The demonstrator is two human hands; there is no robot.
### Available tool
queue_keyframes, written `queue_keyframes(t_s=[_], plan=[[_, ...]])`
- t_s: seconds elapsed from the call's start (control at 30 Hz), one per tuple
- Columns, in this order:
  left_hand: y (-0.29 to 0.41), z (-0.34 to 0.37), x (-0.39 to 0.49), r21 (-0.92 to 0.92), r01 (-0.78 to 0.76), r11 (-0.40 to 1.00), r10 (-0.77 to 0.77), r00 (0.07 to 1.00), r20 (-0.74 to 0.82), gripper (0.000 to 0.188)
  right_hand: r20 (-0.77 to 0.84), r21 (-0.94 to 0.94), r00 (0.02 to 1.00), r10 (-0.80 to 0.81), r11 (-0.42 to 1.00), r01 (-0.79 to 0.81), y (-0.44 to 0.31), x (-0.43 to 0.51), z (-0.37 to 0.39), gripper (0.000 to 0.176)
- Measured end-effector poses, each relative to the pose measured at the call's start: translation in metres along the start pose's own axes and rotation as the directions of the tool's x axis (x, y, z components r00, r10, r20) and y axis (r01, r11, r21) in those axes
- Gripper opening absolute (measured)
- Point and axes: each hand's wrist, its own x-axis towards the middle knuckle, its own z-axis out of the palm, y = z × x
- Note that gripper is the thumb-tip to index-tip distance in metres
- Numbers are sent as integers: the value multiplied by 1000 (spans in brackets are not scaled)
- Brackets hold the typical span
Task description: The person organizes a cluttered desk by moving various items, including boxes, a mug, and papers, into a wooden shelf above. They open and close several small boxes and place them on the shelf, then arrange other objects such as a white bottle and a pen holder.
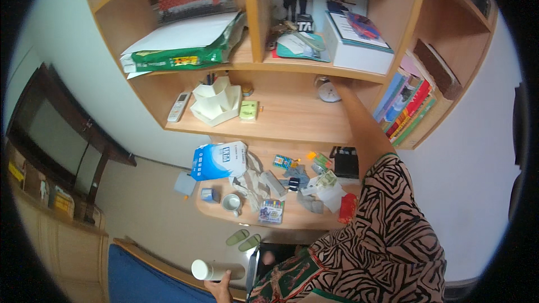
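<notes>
My left hand (pixel 220 288), low in the picture, grips a pale bottle with a white lid (pixel 213 270). My right arm stretches up into the shelf compartment, where my right hand (pixel 335 84) is at a small round alarm clock (pixel 329 92); the upper board and the blur hide most of its fingers, so whether they hold the clock is unclear. Further left on that shelf stand a cream pen holder (pixel 215 101), a white remote control (pixel 179 107) and a small yellow-green box (pixel 249 110).
The desk (pixel 248 219) below bears a blue and white package (pixel 220 160), a mug (pixel 231 203), a marker set (pixel 270 211), cloths, papers and a red pouch (pixel 348 207). Books (pixel 406 101) lean at the right. Green slippers (pixel 244 240) lie on the floor, near a blue-covered seat or bed (pixel 143 275).
</notes>
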Motion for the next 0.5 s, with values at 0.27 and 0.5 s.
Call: queue_keyframes(t_s=[0.27, 0.5], plan=[[14, 3, -11, 10, -25, 1000, 25, 999, -42, 48, 375, 510, 921, -107, 854, -108, -84, -31, -55, 31], [11, -3, -13, 40, 8, 999, -5, 997, -72, 49, 841, 536, 443, -310, 588, -606, -244, -143, -30, 34]])
